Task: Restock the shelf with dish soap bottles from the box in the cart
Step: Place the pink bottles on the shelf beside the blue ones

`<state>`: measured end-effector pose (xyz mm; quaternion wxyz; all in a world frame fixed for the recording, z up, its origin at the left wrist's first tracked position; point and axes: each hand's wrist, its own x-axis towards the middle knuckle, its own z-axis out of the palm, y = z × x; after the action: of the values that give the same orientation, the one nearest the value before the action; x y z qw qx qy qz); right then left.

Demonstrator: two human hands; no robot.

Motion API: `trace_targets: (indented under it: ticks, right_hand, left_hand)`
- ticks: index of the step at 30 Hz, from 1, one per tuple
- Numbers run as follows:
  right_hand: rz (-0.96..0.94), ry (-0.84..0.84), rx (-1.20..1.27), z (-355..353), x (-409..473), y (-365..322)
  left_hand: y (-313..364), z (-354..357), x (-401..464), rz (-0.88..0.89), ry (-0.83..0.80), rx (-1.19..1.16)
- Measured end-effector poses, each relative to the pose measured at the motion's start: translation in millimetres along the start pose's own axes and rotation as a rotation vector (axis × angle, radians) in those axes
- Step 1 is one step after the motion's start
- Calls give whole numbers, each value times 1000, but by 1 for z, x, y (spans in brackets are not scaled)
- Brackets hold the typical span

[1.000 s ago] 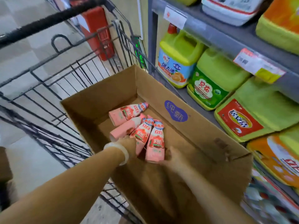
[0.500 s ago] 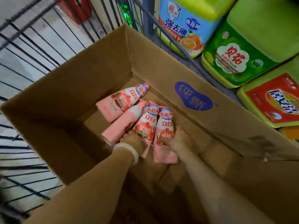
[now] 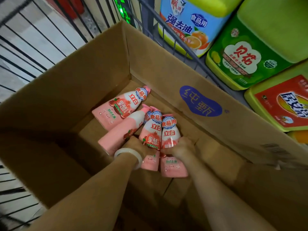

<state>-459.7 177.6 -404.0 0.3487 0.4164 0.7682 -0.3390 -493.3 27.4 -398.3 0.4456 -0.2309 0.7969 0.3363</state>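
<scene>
Since 0.5 s ago: both hands sit slightly higher on the bottles; view closer, little else changed. Right hand (image 3: 180, 146) grips, fingers curled, the rightmost pink bottle (image 3: 171, 135). Left hand (image 3: 135, 145), white bangle at wrist, is closed round the next bottle (image 3: 152, 130). Two more bottles (image 3: 123, 107) lie loose on the floor of the box (image 3: 93, 75). Bottles: glossy pink plastic, tapered necks, printed sleeves. Box: matte brown cardboard, inside a black wire cart (image 3: 30, 52). Squat green-yellow jugs (image 3: 246, 52) on the shelf at right.
</scene>
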Motion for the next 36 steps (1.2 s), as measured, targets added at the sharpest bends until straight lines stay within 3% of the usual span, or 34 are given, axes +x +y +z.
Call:
trace_targets:
  ticks: [6, 11, 17, 27, 36]
  right_hand:
    - [-8, 34, -31, -2, -8, 1]
    - [45, -47, 169, -9, -27, 17]
    - [-117, -15, 373, -48, -61, 36]
    - [-418, 188, 611, -144, -168, 69]
    - [-632, 468, 778, -223, -317, 193]
  left_hand:
    - [12, -7, -5, 25, -92, 133]
    - [2, -18, -12, -10, -180, 176]
    - [22, -37, -44, 82, -367, -133]
    - [90, -44, -168, 580, -487, -77]
    - [103, 24, -352, 950, -560, 11]
